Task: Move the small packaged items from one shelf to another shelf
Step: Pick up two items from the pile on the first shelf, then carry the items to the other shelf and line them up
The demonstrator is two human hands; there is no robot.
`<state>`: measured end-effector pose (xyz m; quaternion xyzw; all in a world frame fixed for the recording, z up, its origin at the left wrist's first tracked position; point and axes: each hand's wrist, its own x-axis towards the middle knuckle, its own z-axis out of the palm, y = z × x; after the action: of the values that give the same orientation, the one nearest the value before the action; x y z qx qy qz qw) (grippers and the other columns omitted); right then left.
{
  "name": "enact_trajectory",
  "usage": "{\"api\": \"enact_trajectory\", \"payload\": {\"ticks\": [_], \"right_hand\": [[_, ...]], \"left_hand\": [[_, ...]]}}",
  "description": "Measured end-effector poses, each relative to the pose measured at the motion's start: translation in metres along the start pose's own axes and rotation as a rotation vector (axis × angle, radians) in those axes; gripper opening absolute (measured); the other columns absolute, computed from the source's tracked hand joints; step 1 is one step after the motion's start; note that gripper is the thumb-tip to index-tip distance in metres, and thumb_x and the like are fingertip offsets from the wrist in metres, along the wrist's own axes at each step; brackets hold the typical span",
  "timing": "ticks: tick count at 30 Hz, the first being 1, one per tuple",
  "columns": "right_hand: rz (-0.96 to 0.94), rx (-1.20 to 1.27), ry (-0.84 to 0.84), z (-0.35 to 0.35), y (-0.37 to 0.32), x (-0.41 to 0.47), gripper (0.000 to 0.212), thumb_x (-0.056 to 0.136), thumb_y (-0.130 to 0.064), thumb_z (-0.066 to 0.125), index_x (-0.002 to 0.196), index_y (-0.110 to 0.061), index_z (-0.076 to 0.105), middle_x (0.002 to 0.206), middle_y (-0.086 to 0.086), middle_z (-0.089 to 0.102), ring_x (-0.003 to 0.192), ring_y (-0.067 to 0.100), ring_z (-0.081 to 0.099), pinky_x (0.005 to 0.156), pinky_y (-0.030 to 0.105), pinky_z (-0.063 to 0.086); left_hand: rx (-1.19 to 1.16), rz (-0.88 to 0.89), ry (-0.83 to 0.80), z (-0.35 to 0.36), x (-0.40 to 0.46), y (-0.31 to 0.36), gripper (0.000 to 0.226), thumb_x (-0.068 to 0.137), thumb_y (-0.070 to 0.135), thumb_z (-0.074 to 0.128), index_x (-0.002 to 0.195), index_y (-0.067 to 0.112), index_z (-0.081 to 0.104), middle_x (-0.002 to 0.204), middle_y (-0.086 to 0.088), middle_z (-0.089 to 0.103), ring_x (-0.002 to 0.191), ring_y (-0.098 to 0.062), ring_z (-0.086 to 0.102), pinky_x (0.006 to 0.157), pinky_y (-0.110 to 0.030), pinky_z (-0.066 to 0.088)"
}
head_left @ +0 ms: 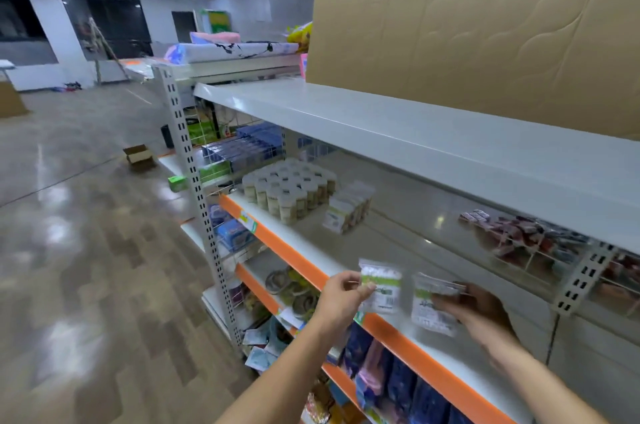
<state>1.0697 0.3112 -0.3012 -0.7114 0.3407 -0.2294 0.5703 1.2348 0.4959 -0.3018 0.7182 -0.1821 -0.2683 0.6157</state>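
Over the glossy white shelf (349, 243) with its orange lip, the left hand (341, 295) pinches one flat clear-plastic packet (381, 285) while the right hand (478, 307) grips another crinkly packet (431, 306).

We cannot read the blurred print on either small packet (380, 288); our right hand (476, 307) covers part of the second packet (431, 309), and both forearms run off the bottom edge
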Motion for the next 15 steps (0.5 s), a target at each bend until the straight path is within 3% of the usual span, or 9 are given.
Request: {"api": "enact_trajectory", "payload": {"ticks": [3, 5, 9, 12, 15], "right_hand": [[0.007, 0.042, -0.005, 0.02, -0.002, 0.018, 0.027, 0.073, -0.008, 0.085, 0.097, -0.011, 0.074, 0.084, 0.004, 0.078, 0.075, 0.019, 0.075, 0.061, 0.026, 0.055], [0.002, 0.046, 0.02, 0.035, -0.005, 0.033, 0.025, 0.073, -0.007, 0.084, 0.094, -0.013, 0.073, 0.081, 0.001, 0.078, 0.068, 0.012, 0.073, 0.056, 0.023, 0.052], [-0.038, 0.049, 0.035, 0.065, -0.013, 0.069, 0.022, 0.074, -0.007, 0.083, 0.093, -0.015, 0.073, 0.086, 0.003, 0.078, 0.075, 0.017, 0.072, 0.061, 0.029, 0.051], [-0.05, 0.053, 0.03, 0.089, -0.018, 0.092, 0.023, 0.076, -0.009, 0.083, 0.096, -0.015, 0.073, 0.086, 0.002, 0.078, 0.08, 0.019, 0.073, 0.065, 0.03, 0.052], [-0.062, 0.041, 0.043, 0.111, -0.023, 0.11, 0.026, 0.075, -0.012, 0.085, 0.097, -0.017, 0.073, 0.085, -0.003, 0.077, 0.072, 0.006, 0.072, 0.056, 0.016, 0.05]], "left_hand": [[0.019, 0.027, 0.019, -0.02, 0.02, -0.005, 0.02, 0.088, 0.019, 0.074, 0.103, 0.006, 0.069, 0.103, -0.013, 0.071, 0.098, -0.025, 0.068, 0.09, -0.036, 0.052], [0.032, 0.04, 0.028, -0.033, 0.037, -0.007, 0.021, 0.088, 0.02, 0.074, 0.102, 0.005, 0.069, 0.096, -0.008, 0.068, 0.092, -0.02, 0.065, 0.088, -0.033, 0.052], [0.131, 0.067, 0.03, -0.058, 0.082, -0.006, 0.023, 0.091, 0.021, 0.069, 0.107, 0.005, 0.068, 0.098, -0.011, 0.065, 0.093, -0.023, 0.064, 0.092, -0.038, 0.052], [0.147, 0.067, 0.06, -0.076, 0.115, -0.002, 0.025, 0.093, 0.024, 0.067, 0.114, 0.011, 0.065, 0.095, -0.006, 0.066, 0.088, -0.016, 0.063, 0.078, -0.023, 0.051], [0.109, 0.081, 0.079, -0.089, 0.144, -0.004, 0.015, 0.093, 0.023, 0.068, 0.107, 0.023, 0.063, 0.095, 0.003, 0.068, 0.09, -0.01, 0.064, 0.08, -0.023, 0.052]]}}
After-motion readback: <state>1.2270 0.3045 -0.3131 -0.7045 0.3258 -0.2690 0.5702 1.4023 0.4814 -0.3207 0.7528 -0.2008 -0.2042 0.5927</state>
